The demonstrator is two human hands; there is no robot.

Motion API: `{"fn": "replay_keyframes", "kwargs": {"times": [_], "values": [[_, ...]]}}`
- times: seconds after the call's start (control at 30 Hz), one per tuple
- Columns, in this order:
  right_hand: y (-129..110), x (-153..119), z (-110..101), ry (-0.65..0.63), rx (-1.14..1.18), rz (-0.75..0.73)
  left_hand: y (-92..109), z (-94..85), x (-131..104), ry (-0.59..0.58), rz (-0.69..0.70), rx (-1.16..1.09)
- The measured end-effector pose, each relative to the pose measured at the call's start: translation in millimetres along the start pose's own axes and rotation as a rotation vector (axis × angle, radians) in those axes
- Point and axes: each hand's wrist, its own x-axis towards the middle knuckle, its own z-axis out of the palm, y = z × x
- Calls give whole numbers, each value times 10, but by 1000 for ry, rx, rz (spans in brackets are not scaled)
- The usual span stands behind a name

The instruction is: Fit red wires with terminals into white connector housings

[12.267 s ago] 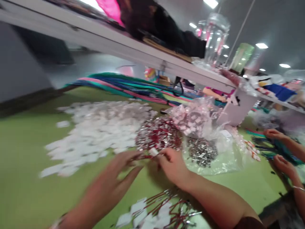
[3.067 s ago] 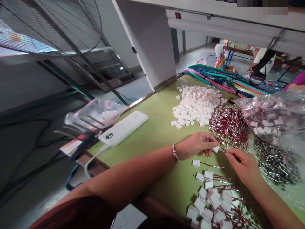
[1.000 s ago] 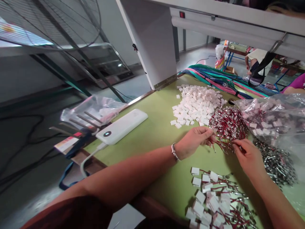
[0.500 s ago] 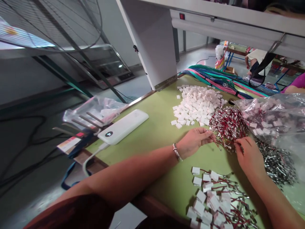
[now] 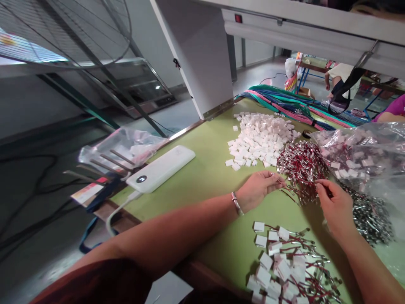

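Observation:
My left hand (image 5: 260, 188), with a bracelet (image 5: 236, 203) at the wrist, pinches a few thin red wires (image 5: 290, 195) whose ends trail to the right. Just beyond lies a heap of short red wires with silver terminals (image 5: 302, 166). At the near right edge of that heap is my right hand (image 5: 338, 207), thumb and forefinger pressed together; whatever is between them is too small to make out. Closer to me, white connectors with red wires attached (image 5: 281, 266) lie in a loose group. Loose white connectors (image 5: 261, 137) are piled behind my left hand.
Right of my right hand is a pile of metal terminals (image 5: 373, 217), below a clear bag of white pieces (image 5: 357, 152). Bundled coloured cables (image 5: 284, 103) cross the back. A white power bank (image 5: 161, 169) lies on the left table edge. A person (image 5: 343, 78) sits farther off.
My right hand has shifted slightly right, away from my left hand. The wires in my left hand hang out more toward the right. The view has moved a little.

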Motion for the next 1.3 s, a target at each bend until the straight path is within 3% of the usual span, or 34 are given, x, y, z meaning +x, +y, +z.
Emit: {"fn": "replay_keyframes", "kwargs": {"times": [0.13,0.2,0.27,0.33,0.43,0.57,0.73,0.83,0.9,0.97,1.07,1.3], "values": [[-31,37,-35,0,336,148,34,12,-17,-18,11,-17],[-40,-6,27,-45,400,171,50,37,-47,-64,29,-30],[-33,-54,93,-134,280,109,54,58,-70,-105,38,-43],[-19,-82,122,-214,54,-75,49,62,-76,-115,35,-43],[-4,-76,73,-194,-152,-300,45,40,-55,-79,27,-38],[13,-34,-13,-59,-126,-181,61,24,-33,-55,18,-43],[-57,-49,-21,-50,-180,-304,82,55,-55,-52,12,-58],[-164,-126,-14,26,14,-118,84,80,-79,-65,25,-80],[-214,-189,22,-7,126,-33,75,98,-100,-86,19,-102],[-231,-245,80,-88,137,-76,60,115,-119,-104,14,-128],[-225,-310,163,-171,40,-257,33,130,-133,-115,22,-161],[-246,-373,200,-180,-5,-403,33,122,-123,-137,56,-100]]}}
